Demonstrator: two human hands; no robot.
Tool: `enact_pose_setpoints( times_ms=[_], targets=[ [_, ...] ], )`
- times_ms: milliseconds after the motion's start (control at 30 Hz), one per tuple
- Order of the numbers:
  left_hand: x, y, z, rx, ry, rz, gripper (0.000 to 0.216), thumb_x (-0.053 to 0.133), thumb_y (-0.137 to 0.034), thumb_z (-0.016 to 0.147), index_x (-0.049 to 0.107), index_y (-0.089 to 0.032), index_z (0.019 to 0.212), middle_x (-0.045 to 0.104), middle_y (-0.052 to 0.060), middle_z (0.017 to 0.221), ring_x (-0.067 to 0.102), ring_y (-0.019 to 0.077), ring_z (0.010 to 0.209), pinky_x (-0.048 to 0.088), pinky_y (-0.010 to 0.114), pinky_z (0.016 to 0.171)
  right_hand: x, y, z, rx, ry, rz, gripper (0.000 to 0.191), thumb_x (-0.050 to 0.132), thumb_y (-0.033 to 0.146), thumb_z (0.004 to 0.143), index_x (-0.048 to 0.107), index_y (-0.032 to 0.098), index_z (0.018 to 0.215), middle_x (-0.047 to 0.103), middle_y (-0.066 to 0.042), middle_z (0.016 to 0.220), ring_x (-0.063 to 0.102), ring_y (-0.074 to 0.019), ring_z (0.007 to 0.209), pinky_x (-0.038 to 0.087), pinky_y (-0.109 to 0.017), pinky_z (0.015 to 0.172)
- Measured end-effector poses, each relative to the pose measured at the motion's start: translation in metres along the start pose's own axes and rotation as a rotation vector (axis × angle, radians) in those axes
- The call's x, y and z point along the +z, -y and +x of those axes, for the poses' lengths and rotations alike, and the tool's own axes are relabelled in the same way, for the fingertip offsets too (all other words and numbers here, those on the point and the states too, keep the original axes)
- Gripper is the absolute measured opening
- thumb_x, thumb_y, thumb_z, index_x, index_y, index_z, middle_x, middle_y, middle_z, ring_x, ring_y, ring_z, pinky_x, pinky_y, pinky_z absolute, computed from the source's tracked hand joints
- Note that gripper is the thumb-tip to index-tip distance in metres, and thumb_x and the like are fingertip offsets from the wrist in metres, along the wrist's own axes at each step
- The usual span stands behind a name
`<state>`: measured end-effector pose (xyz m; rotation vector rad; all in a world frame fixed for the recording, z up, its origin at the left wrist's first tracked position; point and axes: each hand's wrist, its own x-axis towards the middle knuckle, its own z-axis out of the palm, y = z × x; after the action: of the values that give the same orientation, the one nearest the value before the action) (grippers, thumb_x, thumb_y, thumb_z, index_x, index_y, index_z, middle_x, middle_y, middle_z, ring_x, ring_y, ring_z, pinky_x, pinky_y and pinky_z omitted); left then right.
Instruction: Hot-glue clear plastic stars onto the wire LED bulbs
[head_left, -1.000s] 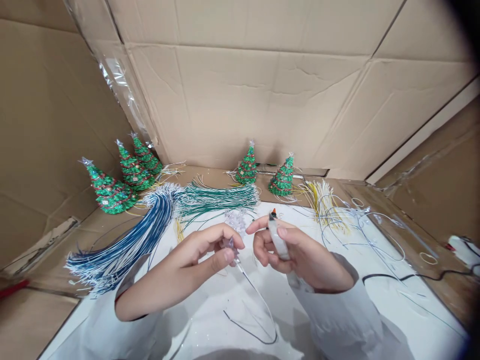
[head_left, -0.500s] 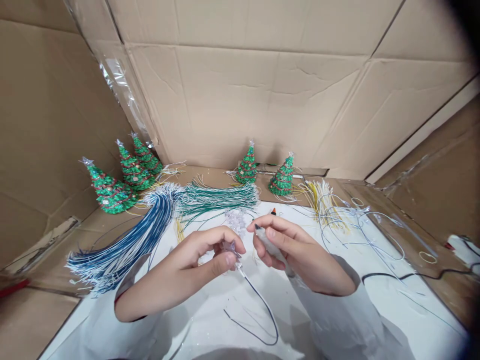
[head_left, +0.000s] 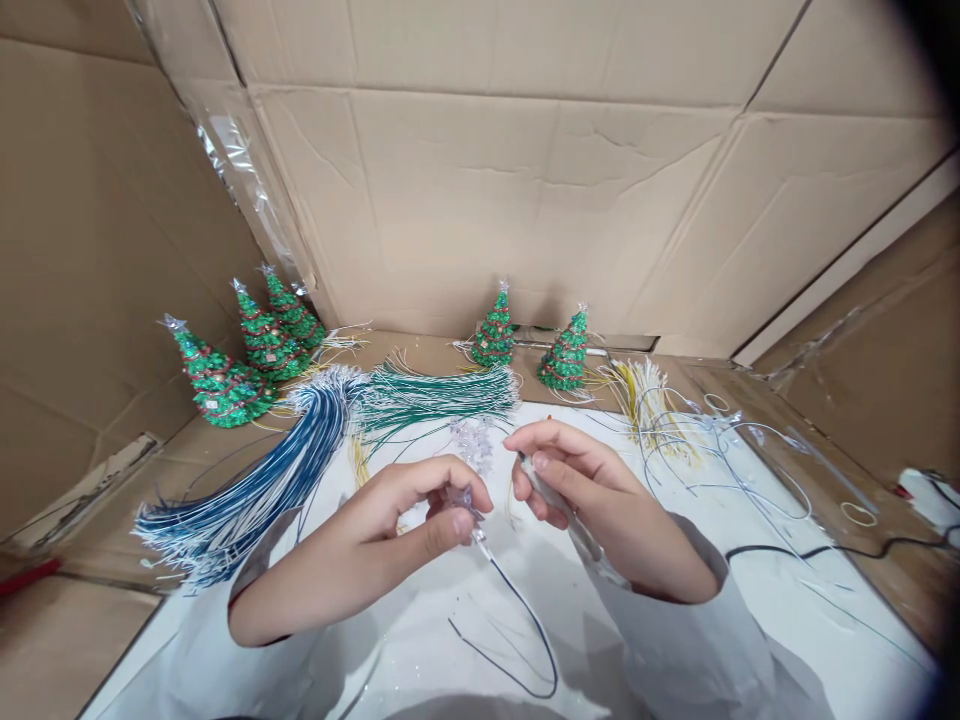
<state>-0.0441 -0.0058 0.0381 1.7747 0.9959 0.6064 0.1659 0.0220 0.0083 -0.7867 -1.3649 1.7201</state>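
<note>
The person's left hand pinches a clear star between thumb and fingers, over the white bench. A dark wire trails from the star, curving below the left fingers. The right hand, near the star but apart from it, has its fingers curled around a pale tool. Beyond the gap between both hands' fingers lies a heap of clear pieces, with green wires behind it. Blue wires lie left of the left fingers.
</note>
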Motion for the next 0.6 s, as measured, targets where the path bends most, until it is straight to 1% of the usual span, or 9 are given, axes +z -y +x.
enact_pose_setpoints(
  times_ms=[133, 233, 333, 433, 467, 533, 600],
  targets=[
    [0.0, 0.0, -0.001, -0.004, 0.001, 0.01, 0.018, 0.046, -0.034, 0.089, 0.058, -0.022, 0.095, 0.057, 0.0, 0.087, 0.051, 0.0132, 0.079, 0.04, 0.024, 0.071, 0.001, 0.0, 0.0, 0.021, -0.021, -0.006, 0.017, 0.052, 0.031, 0.086, 0.056, 0.022, 0.1, 0.056, 0.0, 0.071, 0.046, -0.0084, 0.056, 0.032, -0.02, 0.047],
    [0.0, -0.001, -0.001, -0.005, -0.004, 0.012, 0.018, 0.046, -0.034, 0.089, 0.058, -0.022, 0.094, 0.058, 0.001, 0.086, 0.052, 0.0134, 0.079, 0.04, 0.024, 0.071, -0.001, 0.001, 0.002, -0.007, -0.081, -0.019, 0.015, 0.055, 0.033, 0.084, 0.055, 0.021, 0.092, 0.055, 0.001, 0.067, 0.045, -0.0082, 0.053, 0.03, -0.02, 0.045],
    [0.0, -0.001, -0.002, -0.008, -0.007, 0.009, 0.017, 0.046, -0.034, 0.089, 0.058, -0.022, 0.094, 0.058, 0.001, 0.087, 0.052, 0.0134, 0.079, 0.04, 0.023, 0.071, -0.011, 0.004, 0.004, -0.11, -0.236, -0.051, 0.015, 0.058, 0.034, 0.081, 0.054, 0.02, 0.082, 0.054, 0.001, 0.066, 0.046, -0.0097, 0.055, 0.033, -0.021, 0.046],
    [-0.001, -0.001, -0.002, -0.019, -0.009, 0.011, 0.016, 0.046, -0.033, 0.089, 0.057, -0.022, 0.094, 0.058, 0.001, 0.089, 0.053, 0.0131, 0.08, 0.04, 0.023, 0.069, -0.029, 0.012, 0.004, -0.244, -0.43, -0.121, 0.013, 0.06, 0.031, 0.079, 0.056, 0.019, 0.075, 0.055, 0.0, 0.068, 0.047, -0.01, 0.058, 0.037, -0.022, 0.05],
    [-0.001, 0.0, -0.003, -0.025, -0.01, 0.015, 0.016, 0.046, -0.033, 0.089, 0.057, -0.022, 0.095, 0.058, 0.001, 0.09, 0.053, 0.0131, 0.081, 0.04, 0.022, 0.068, -0.035, 0.015, 0.002, -0.283, -0.495, -0.136, 0.012, 0.06, 0.029, 0.079, 0.057, 0.018, 0.074, 0.054, 0.0, 0.068, 0.046, -0.0094, 0.057, 0.035, -0.022, 0.049],
    [-0.001, 0.001, -0.003, -0.032, -0.016, 0.024, 0.016, 0.047, -0.033, 0.089, 0.057, -0.023, 0.094, 0.058, 0.0, 0.089, 0.053, 0.013, 0.08, 0.039, 0.022, 0.067, -0.046, 0.023, -0.003, -0.354, -0.605, -0.135, 0.011, 0.06, 0.026, 0.08, 0.058, 0.018, 0.073, 0.052, 0.001, 0.065, 0.041, -0.0073, 0.051, 0.028, -0.021, 0.044],
    [-0.002, 0.002, -0.002, -0.029, -0.029, 0.031, 0.015, 0.047, -0.033, 0.089, 0.057, -0.022, 0.093, 0.058, 0.0, 0.088, 0.052, 0.0126, 0.079, 0.039, 0.022, 0.067, -0.053, 0.031, -0.012, -0.437, -0.679, -0.134, 0.009, 0.06, 0.022, 0.08, 0.059, 0.017, 0.072, 0.049, 0.003, 0.059, 0.035, -0.0057, 0.046, 0.02, -0.023, 0.042]
  ],
)
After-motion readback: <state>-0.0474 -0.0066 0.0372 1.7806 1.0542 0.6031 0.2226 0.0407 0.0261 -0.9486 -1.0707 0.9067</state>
